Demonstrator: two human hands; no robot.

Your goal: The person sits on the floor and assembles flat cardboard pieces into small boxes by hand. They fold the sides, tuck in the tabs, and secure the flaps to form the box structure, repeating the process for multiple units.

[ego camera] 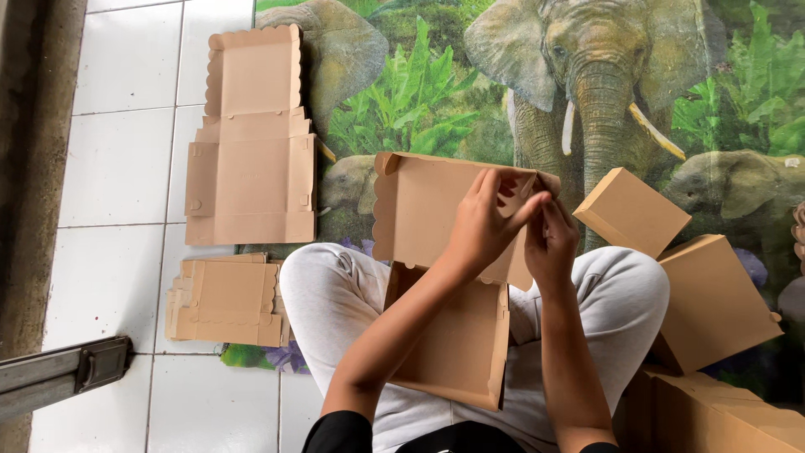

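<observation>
Right corner of the half-folded brown cardboard box (436, 252) hidden behind both hands; brown cardboard cartons (713, 415) at near right cut by the frame edge; grey metal bar (59, 373) cut at left.

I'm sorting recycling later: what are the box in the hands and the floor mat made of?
The box looks like plain brown kraft cardboard, matte, with crisp folds and scalloped edges. The mat seems to be printed vinyl or plastic, slightly glossy; I can't tell for sure.

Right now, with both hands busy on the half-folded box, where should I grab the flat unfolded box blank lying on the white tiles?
Take the flat box blank by its scalloped lid flap, the far end, coming from the tile side on the left. That flap juts out free past the body panels, and the blank's right edge lies against the elephant-print mat.
</observation>
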